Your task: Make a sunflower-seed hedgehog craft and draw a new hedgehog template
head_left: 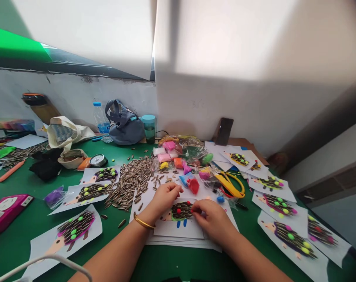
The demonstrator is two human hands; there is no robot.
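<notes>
On a small white sheet point(166, 232) in front of me is a hedgehog picture point(182, 211) made of striped sunflower seeds with a green edge, blue legs and red clay dots. At its right edge, my right hand point(214, 219) pinches a small red clay ball against the seeds. My left hand point(168, 197), with a gold bangle at the wrist, hovers over its upper left. Its fingers are curled together, and whatever they may hold is too small to make out. Just beyond the hands lies an open packet of red clay point(193, 185).
A heap of sunflower seeds point(135, 178) lies left of the paper stack. Behind it are clay packets point(168, 154) and yellow-handled scissors point(229, 186). Several seed hedgehog pictures point(280, 205) line both sides. A phone point(224, 131) and blue-lidded cup point(149, 129) stand by the wall.
</notes>
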